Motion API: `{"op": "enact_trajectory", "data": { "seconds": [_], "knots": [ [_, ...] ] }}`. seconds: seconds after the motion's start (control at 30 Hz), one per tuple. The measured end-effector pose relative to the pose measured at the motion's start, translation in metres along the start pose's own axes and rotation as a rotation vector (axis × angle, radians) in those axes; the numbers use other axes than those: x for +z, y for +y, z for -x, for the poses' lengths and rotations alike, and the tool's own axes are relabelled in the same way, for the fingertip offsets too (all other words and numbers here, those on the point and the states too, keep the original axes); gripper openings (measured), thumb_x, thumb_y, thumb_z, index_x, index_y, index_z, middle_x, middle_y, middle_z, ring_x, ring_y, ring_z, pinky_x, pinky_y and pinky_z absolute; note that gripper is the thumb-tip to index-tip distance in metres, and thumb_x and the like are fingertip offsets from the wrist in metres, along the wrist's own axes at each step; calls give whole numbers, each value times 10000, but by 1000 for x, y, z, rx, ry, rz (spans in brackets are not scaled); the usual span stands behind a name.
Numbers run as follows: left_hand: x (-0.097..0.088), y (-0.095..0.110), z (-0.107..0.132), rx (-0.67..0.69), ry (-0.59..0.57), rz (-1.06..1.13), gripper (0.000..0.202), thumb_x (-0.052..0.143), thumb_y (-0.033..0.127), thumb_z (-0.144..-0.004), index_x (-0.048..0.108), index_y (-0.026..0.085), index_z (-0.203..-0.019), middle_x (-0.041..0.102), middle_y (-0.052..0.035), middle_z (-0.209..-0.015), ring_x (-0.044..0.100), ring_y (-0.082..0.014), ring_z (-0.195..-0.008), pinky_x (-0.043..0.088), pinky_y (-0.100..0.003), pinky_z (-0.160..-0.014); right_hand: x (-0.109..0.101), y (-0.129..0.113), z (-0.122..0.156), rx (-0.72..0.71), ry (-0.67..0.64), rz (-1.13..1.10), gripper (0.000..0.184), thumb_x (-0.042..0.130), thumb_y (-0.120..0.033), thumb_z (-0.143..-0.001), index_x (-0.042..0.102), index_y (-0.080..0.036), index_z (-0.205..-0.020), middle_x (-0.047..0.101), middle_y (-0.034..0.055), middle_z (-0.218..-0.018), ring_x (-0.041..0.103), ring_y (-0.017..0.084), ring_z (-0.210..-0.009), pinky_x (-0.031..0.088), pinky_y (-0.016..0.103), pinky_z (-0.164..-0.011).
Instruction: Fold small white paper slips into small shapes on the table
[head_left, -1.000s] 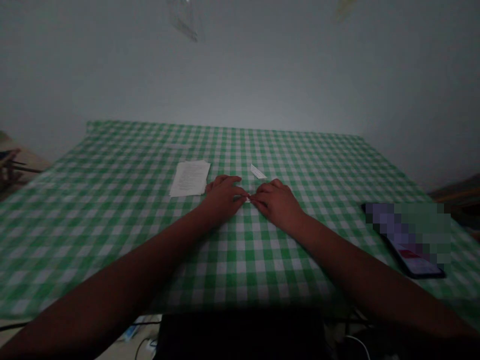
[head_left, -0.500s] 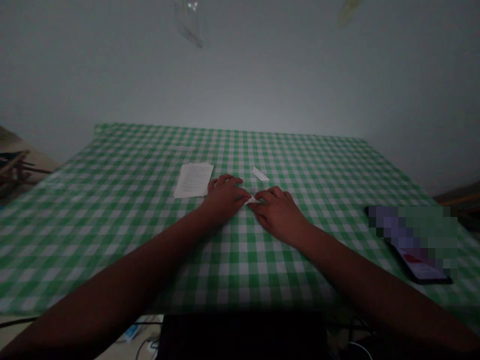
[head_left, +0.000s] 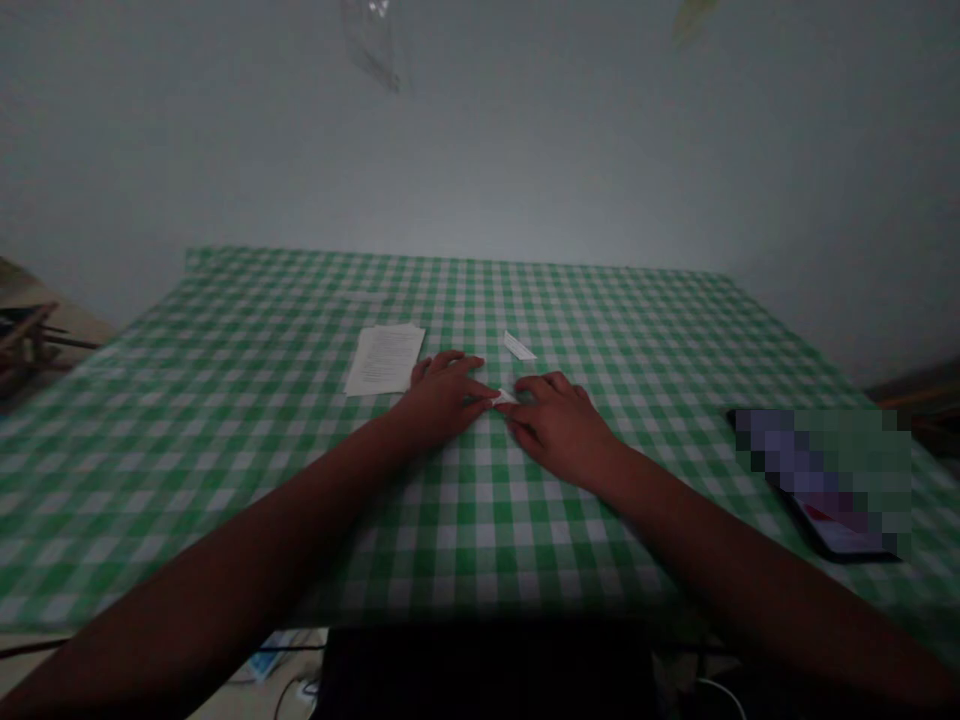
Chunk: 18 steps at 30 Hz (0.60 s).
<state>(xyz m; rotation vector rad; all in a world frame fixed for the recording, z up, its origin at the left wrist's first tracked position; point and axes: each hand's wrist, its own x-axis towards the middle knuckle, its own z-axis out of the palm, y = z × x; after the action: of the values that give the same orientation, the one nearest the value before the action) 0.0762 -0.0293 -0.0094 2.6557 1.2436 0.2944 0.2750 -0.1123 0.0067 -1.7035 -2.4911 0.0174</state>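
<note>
A small folded piece of white paper (head_left: 504,397) lies between my two hands at the middle of the table. My left hand (head_left: 444,393) has its thumb and index finger closed on the paper's left end, while its other fingers stretch forward. From the right, my right hand (head_left: 559,420) touches the paper with its fingertips, and its thumb sits below. Much of the paper is covered by the fingers. Beyond the hands rests a folded paper strip (head_left: 519,346) with slanted ends. A stack of printed sheets (head_left: 385,360) lies just left of my left hand.
A green and white checked cloth (head_left: 480,540) covers the table. At the right lies a phone (head_left: 840,540), its screen partly blurred out. A pale wall (head_left: 480,150) stands behind the table. Cables and a blue packet (head_left: 266,655) show below the front edge.
My right index finger has shifted slightly along the folded paper, and more of the paper shows between the hands. The whole view has moved a little; the stack and strip lie as before.
</note>
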Motion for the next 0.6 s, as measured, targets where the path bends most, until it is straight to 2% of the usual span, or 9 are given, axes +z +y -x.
{"op": "enact_trajectory", "data": {
  "seconds": [0.37,0.6],
  "knots": [
    [-3,6,1,-53,-14,-13,251,554,428,-936,713,438,-1130,495,42,-1477,350,-301,-1396,254,-575,-1133,-6,-4,0,64,-55,37,354,468,-408,-977,631,-362,-1288,564,67,-1354,440,331,-1205,442,475,-877],
    [-4,4,1,-39,-24,9,273,542,381,-936,704,437,-1149,484,31,-1484,347,-311,-1396,249,-603,-1130,-8,1,1,76,-46,28,312,494,-404,-969,679,-359,-1216,611,63,-1304,461,333,-1168,448,445,-823]
  ]
}}
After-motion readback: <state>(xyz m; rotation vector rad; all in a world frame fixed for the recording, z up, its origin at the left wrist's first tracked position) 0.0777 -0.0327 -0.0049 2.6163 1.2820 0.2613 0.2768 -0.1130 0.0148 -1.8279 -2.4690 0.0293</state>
